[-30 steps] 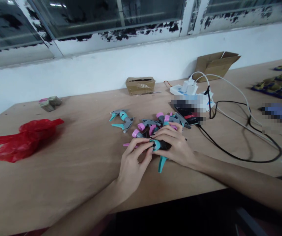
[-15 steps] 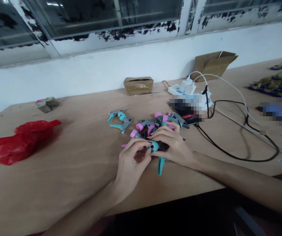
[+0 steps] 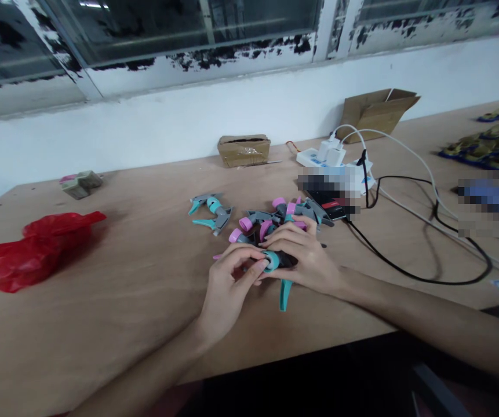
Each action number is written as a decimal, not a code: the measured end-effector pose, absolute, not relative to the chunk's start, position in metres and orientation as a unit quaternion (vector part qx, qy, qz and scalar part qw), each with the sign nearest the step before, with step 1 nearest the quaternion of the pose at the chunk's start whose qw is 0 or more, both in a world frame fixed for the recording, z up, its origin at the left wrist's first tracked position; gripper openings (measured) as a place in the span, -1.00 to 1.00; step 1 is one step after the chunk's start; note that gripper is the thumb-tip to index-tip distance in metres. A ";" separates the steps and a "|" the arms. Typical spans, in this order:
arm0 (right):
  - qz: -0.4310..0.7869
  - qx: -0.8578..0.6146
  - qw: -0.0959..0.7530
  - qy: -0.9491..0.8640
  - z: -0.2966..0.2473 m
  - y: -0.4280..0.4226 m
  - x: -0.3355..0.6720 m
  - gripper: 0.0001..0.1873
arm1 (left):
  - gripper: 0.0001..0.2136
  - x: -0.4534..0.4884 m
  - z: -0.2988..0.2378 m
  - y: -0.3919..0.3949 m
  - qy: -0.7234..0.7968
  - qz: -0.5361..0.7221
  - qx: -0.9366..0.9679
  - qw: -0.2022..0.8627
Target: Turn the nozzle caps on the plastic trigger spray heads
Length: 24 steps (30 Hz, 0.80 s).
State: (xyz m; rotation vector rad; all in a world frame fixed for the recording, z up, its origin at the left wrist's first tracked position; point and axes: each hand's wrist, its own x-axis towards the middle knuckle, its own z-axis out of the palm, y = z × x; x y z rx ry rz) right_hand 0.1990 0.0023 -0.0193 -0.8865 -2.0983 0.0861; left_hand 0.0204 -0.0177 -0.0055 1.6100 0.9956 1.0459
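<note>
- Head view: from where I stand, the teal-collared piece (image 3: 272, 262) lies between both hands above the table's (image 3: 145, 289) near side, its long axis running left to right.
- The right hand (image 3: 308, 252) curls around its dark right end.
- The left hand (image 3: 225, 284), nearer its open collar, brings thumb and forefinger almost together there, touching; whether they pinch anything, I can't tell.

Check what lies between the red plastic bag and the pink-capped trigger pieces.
In the head view, teal-and-gray trigger pieces lie there, closer to the pink-capped trigger pieces than to the red plastic bag.
</note>
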 end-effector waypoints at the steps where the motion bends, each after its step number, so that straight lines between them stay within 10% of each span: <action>1: 0.034 -0.352 0.416 -0.838 -0.019 0.002 0.199 -0.72 | -0.92 0.020 -0.005 -0.017 0.406 0.421 0.658 0.474; 11: 0.021 -0.339 0.409 -0.847 -0.021 0.002 0.199 -0.74 | -0.91 0.018 -0.004 -0.009 0.403 0.364 0.693 0.475; 24: 0.073 -0.350 0.442 -0.823 -0.013 0.003 0.193 -0.66 | -0.90 0.010 0.004 -0.014 0.343 0.490 0.800 0.045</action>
